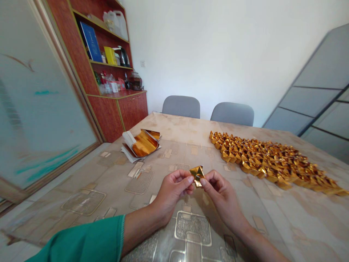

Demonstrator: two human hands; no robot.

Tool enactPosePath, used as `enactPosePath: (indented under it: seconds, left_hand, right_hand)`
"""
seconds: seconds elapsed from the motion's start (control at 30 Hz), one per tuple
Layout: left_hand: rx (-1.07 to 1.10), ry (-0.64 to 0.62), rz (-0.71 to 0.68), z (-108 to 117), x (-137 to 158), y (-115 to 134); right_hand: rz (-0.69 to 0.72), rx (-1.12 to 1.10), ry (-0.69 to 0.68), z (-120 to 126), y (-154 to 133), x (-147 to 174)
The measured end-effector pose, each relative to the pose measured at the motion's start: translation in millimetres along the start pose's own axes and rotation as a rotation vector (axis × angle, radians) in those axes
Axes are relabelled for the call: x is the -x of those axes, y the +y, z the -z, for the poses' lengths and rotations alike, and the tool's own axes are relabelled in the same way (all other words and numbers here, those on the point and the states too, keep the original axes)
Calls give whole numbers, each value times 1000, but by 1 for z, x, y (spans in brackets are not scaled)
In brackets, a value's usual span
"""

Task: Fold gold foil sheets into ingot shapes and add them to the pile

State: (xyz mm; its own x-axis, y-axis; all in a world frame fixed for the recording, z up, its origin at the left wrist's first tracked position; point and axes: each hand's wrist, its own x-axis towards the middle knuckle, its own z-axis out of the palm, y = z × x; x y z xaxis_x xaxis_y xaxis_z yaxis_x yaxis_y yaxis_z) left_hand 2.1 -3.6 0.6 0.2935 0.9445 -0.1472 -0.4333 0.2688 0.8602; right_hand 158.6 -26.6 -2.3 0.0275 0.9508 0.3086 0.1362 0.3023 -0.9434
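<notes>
Between my hands is a small piece of folded gold foil paper (197,173), its shiny faces creased into triangles. My left hand (174,193) pinches its left side between thumb and fingers. On the other side, my right hand (222,194) grips the lower right edge with thumb and forefinger. Both hands are held above the patterned tablecloth. To the right lie rows of many finished-looking gold foil folded pieces (261,156), packed close together. A loose stack of gold foil sheets (146,143) with white backing rests on the left, curled at the edges.
The table (174,125) has a beige patterned cover. Two grey chairs (181,106) stand at its far side against the white wall. At the back left is a red-brown cabinet (109,111) holding bottles, a kettle and boxes. A sliding glass door (40,102) is on the left.
</notes>
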Motion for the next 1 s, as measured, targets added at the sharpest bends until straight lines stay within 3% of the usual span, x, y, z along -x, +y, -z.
enactPosePath:
  seconds: [0.23, 0.33, 0.5, 0.7, 0.8, 0.9, 1.0]
  left_hand:
    - [13, 21, 78, 2, -4, -5]
    - [-40, -7, 30, 2, -2, -6]
    - [-166, -3, -54, 1, 0, -8]
    - [-36, 8, 61, 1, -2, -8]
    - [24, -48, 126, 1, -1, -4]
    - [47, -127, 125, 1, 0, 1]
    - [30, -195, 132, 2, 2, 3]
  right_hand:
    - [18, 105, -39, -1, 4, 0]
    - [-3, 79, -87, -1, 3, 0]
    - [56, 174, -47, -1, 3, 0]
    - [36, 104, -19, -3, 2, 0]
    - [-60, -102, -76, -1, -1, -1]
    - [-282, -403, -134, 3, -4, -2]
    - [-449, -536, -196, 8, -6, -1]
